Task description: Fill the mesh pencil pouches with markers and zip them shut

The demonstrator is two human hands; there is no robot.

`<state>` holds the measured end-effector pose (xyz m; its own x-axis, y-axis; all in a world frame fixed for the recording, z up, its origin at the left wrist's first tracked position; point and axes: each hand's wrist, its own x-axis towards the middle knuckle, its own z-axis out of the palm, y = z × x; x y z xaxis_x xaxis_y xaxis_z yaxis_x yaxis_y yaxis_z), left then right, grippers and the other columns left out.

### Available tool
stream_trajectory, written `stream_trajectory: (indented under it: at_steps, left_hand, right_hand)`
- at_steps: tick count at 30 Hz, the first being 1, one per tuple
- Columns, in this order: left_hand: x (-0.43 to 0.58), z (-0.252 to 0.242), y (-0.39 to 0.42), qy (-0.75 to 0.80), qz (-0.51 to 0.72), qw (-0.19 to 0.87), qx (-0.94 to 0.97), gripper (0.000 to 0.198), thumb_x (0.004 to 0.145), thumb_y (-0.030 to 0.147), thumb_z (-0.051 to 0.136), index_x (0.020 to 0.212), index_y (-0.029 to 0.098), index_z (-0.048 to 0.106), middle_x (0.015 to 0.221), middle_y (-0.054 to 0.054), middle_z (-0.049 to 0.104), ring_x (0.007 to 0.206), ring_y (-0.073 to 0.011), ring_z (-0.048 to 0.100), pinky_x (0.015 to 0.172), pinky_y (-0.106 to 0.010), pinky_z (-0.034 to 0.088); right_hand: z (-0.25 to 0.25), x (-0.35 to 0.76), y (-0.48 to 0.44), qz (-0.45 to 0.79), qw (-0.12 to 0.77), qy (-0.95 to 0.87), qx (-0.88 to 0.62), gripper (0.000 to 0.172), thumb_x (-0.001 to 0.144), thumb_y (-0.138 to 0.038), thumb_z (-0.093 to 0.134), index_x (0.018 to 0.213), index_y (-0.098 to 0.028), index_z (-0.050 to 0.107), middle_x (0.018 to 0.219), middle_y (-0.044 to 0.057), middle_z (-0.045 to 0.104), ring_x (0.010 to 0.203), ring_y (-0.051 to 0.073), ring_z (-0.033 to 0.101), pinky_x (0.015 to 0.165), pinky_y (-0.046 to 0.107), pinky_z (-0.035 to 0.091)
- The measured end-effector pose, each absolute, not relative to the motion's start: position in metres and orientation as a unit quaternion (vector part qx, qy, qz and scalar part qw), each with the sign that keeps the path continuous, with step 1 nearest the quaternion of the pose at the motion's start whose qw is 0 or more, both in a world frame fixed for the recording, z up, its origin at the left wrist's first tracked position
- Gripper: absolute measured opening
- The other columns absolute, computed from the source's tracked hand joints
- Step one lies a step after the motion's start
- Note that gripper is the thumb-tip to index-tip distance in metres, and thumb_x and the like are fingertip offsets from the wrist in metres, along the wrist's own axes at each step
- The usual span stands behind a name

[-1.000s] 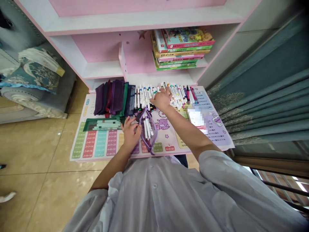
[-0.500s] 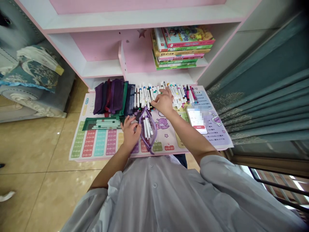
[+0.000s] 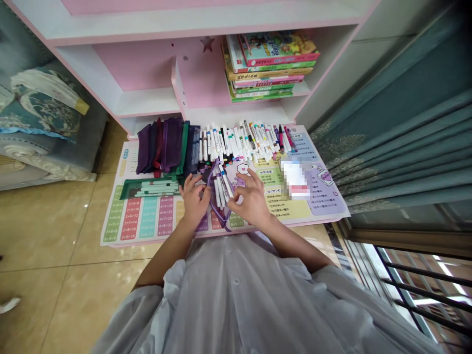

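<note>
A purple zip pencil pouch [image 3: 220, 218] lies unzipped at the front of the desk, with several white markers inside. My left hand [image 3: 195, 202] is at its left edge, thumb and forefinger pinching the rim while the other fingers spread. On the right side, my right hand [image 3: 252, 199] is over the pouch, its thumb and forefinger closed on the lower end of a white marker [image 3: 225, 181]. That marker lies slanted along the pouch opening, beside the others. Beyond the hands stretches a row of loose white markers [image 3: 236, 140] with coloured caps.
To the left lie several folded pouches [image 3: 171, 145] and a green pouch [image 3: 127, 189] holding markers. A phone [image 3: 295, 179], partly blurred out, rests on the right of the printed desk mat [image 3: 173, 216]. Stacked books [image 3: 273, 73] occupy the shelf behind.
My right hand has come back from the marker row to the pouch, bringing a white marker. My left hand stays at the pouch's left edge. The view has shifted slightly.
</note>
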<state>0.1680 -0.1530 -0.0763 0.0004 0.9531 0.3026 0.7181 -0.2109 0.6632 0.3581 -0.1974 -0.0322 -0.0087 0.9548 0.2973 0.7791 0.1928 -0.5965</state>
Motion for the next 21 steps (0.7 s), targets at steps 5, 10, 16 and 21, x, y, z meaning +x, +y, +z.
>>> stream_trajectory:
  at_steps: [5, 10, 16, 21]
  left_hand:
    - [0.168, -0.076, -0.152, 0.604, 0.367, 0.162, 0.689, 0.017, 0.089, 0.027, 0.061, 0.073, 0.023, 0.067, 0.124, -0.007, 0.072, 0.14, -0.0323, 0.048, 0.119, -0.068, 0.023]
    - [0.167, -0.076, -0.153, 0.599, 0.367, 0.161, 0.693, 0.017, 0.089, 0.028, 0.061, 0.074, 0.023, 0.067, 0.126, -0.007, 0.071, 0.141, -0.0322, 0.048, 0.119, -0.066, 0.026]
    - [0.167, -0.074, -0.154, 0.603, 0.361, 0.166, 0.692, 0.018, 0.089, 0.029, 0.06, 0.074, 0.022, 0.067, 0.126, -0.007, 0.071, 0.141, -0.0319, 0.048, 0.119, -0.066, 0.025]
    - [0.168, -0.071, -0.154, 0.611, 0.347, 0.171, 0.691, 0.019, 0.089, 0.029, 0.06, 0.073, 0.022, 0.066, 0.127, -0.006, 0.071, 0.141, -0.0312, 0.047, 0.12, -0.064, 0.025]
  right_hand:
    - [-0.029, 0.349, -0.199, 0.128, 0.283, -0.688, -0.655, 0.019, 0.068, -0.02, 0.07, 0.052, -0.02, 0.059, 0.139, 0.015, 0.064, 0.147, 0.045, 0.036, 0.111, 0.068, 0.034]
    - [-0.02, 0.344, -0.199, 0.126, 0.246, -0.707, -0.651, 0.016, 0.069, -0.02, 0.07, 0.054, -0.02, 0.063, 0.142, 0.014, 0.062, 0.148, 0.044, 0.035, 0.111, 0.067, 0.033]
    - [-0.024, 0.341, -0.193, 0.129, 0.214, -0.705, -0.663, 0.012, 0.071, -0.022, 0.068, 0.059, -0.02, 0.068, 0.144, 0.014, 0.06, 0.149, 0.044, 0.032, 0.112, 0.069, 0.03]
    - [-0.029, 0.338, -0.187, 0.128, 0.188, -0.702, -0.675, 0.01, 0.073, -0.022, 0.069, 0.063, -0.019, 0.069, 0.146, 0.015, 0.059, 0.149, 0.044, 0.032, 0.113, 0.071, 0.029]
